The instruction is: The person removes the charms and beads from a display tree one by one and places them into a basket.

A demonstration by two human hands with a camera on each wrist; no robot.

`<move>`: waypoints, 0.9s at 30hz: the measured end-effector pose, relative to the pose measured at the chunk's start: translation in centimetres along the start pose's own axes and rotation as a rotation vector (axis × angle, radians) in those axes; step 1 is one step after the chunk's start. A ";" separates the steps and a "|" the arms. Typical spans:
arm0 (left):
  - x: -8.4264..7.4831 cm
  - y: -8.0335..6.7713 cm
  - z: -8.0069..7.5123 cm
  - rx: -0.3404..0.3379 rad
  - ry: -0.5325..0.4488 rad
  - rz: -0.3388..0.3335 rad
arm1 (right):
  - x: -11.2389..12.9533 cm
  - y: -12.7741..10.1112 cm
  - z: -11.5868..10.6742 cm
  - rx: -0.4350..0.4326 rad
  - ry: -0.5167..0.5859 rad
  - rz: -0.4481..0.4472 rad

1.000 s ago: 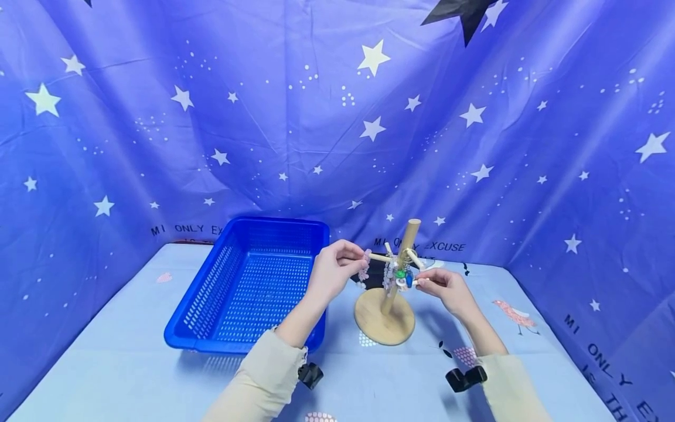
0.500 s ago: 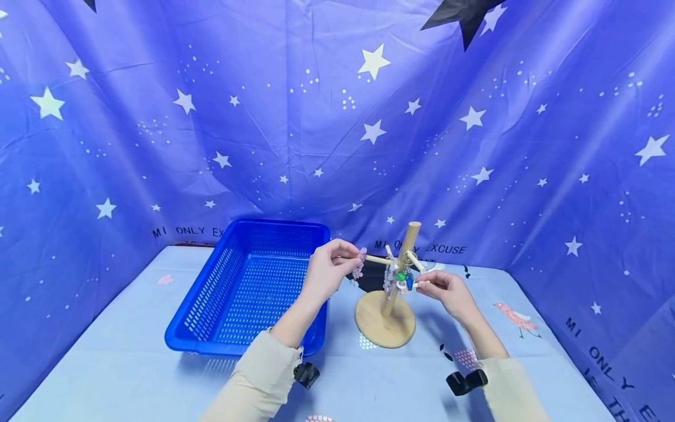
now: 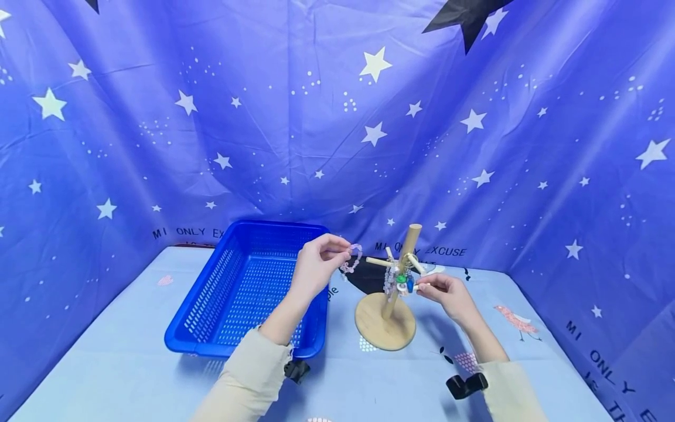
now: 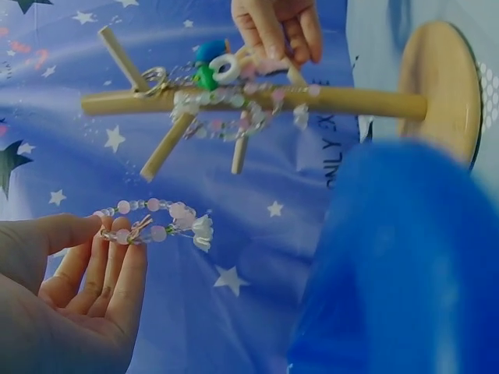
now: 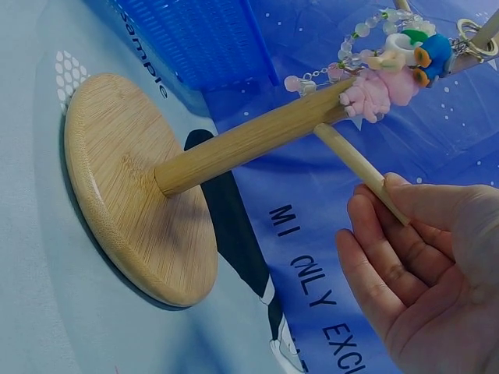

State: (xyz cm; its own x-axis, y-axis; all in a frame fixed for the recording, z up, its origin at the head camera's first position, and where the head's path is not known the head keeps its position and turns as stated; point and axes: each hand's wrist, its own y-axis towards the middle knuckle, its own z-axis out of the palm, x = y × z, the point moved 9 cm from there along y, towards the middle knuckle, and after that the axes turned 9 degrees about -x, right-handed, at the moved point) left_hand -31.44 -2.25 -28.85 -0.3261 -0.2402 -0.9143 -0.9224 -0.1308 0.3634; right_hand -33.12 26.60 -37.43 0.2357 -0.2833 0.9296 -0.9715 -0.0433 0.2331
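Note:
My left hand (image 3: 316, 265) pinches a pink and clear beaded bracelet (image 4: 153, 206) between thumb and fingers, off to the left of a wooden peg stand (image 3: 391, 316). A white flower-like charm hangs from the bracelet in the left wrist view. On the stand's right side, my right hand (image 5: 425, 265) grips one of its pegs (image 5: 360, 167) between thumb and fingers. Other beaded bracelets (image 4: 226, 101) hang on the stand. Beside them are a keychain with blue, green, white and pink figures (image 5: 398, 70) and metal rings (image 5: 475, 37).
A blue plastic basket (image 3: 208, 305) with perforated walls stands left of the stand, just behind my left forearm. A light blue patterned cloth (image 3: 132, 328) covers the table. Purple star-printed fabric (image 3: 295, 146) hangs behind it and at both sides.
The left hand has moved leftward, and the bracelet it pinches has come off the end of the left peg. The right hand still grips its peg, and the stand stays in place.

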 end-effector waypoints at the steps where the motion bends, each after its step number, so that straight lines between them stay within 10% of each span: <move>1: -0.1 0.1 -0.3 -0.006 0.004 0.006 | 0.0 -0.1 0.0 -0.003 0.000 -0.002; 27: -1.9 3.6 -4.8 -0.006 -0.071 0.079 | 0.3 -0.1 0.1 -0.008 -0.030 -0.004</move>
State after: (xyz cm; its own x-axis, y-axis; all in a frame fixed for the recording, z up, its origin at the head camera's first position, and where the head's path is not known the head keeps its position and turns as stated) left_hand -33.13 -6.89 -24.94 -0.4118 -0.1816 -0.8930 -0.8920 -0.1200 0.4357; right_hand -32.93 26.46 -37.24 0.2386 -0.3115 0.9198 -0.9703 -0.0372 0.2391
